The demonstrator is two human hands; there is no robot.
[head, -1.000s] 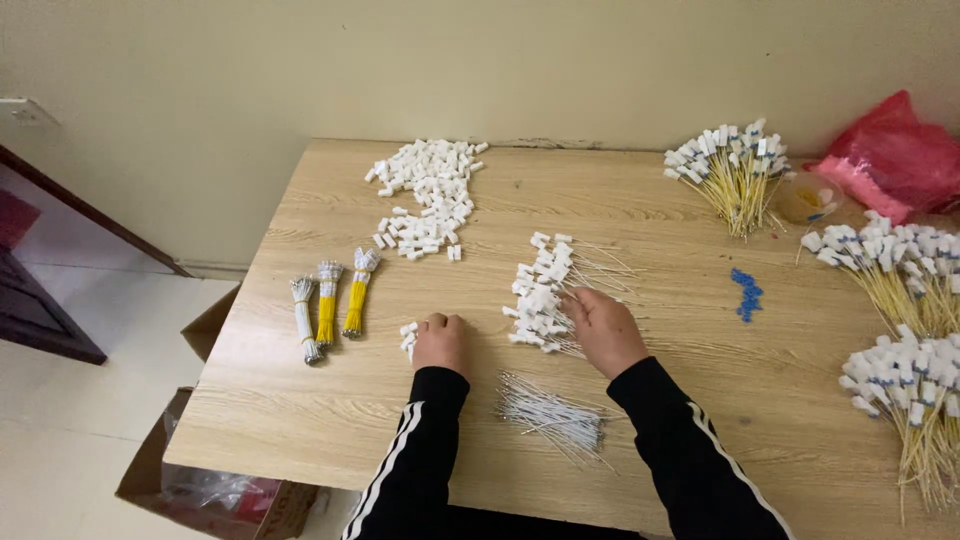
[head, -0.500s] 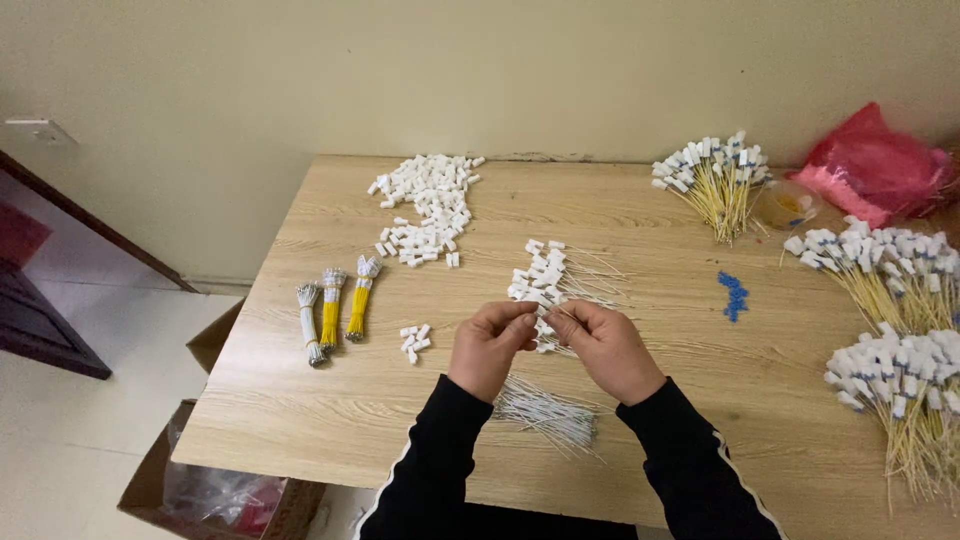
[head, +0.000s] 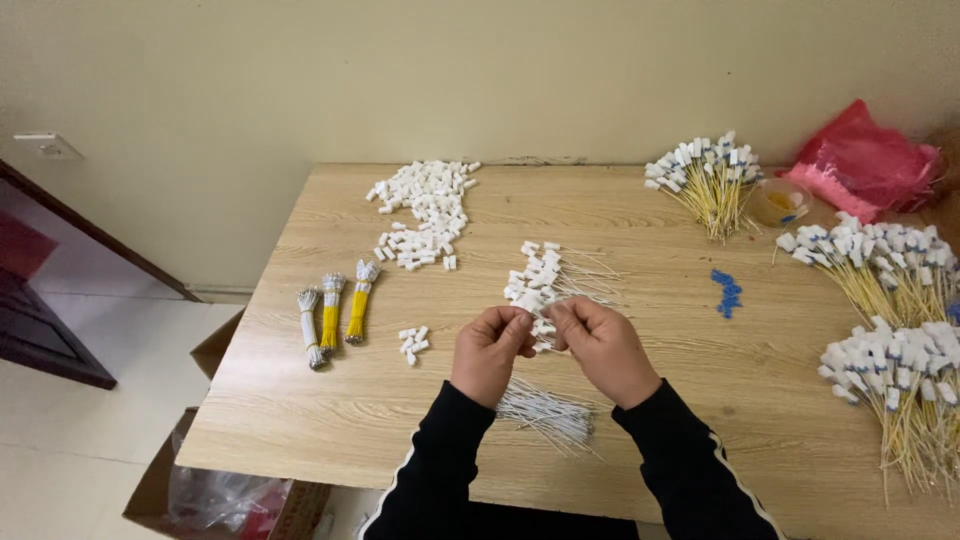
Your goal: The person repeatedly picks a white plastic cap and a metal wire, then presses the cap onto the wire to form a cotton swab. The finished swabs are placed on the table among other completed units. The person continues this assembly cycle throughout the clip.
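Left hand (head: pixel 490 350) and right hand (head: pixel 600 345), fingertips pinched together on a small white plastic connector (head: pixel 530 300), held above the wooden tabletop (head: pixel 330 420); loose thin white wires (head: pixel 545 415) lie directly beneath, nearer the person.

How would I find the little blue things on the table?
Start at the red bag in the wooden table's far right corner. Come nearer, past the small yellow cup, to the blue bits: the only blue pile, everything nearby being white or yellow.

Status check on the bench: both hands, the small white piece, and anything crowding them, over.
Left hand and right hand raised together, pinching a small white connector piece. Assembled white-capped wires lie just behind, loose wire bundle below the wrists. Nothing blocking.
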